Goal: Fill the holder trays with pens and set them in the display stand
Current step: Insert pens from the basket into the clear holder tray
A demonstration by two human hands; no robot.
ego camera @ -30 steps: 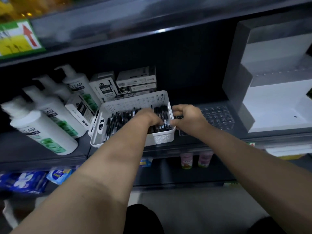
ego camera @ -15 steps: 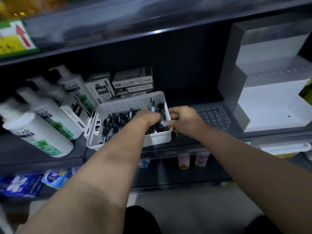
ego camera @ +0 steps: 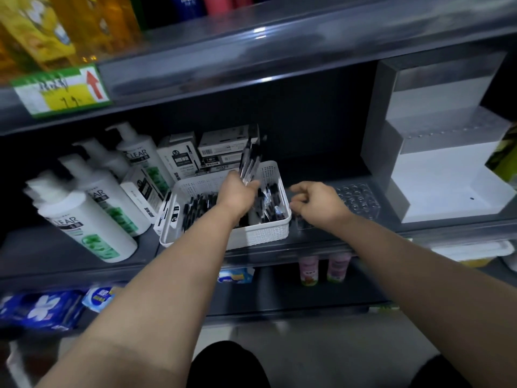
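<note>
White plastic basket, frame centre, was loaded with loose black pens. Bunch of pens was gripped upright in left hand, above basket. Right hand was held just right of basket, fingers loosely curled, nothing seen in it. Clear holder tray lay beyond it, holes apparently empty; display stand at right. Step, best guess: tray filling, barely begun. Next: pens to be slotted singly into holes.

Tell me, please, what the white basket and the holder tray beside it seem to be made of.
Basket: probably moulded plastic, matt, given its perforated walls and woven-look front. Holder tray: seemingly clear, glossy plastic, since the shelf shows through its round sockets.
</note>
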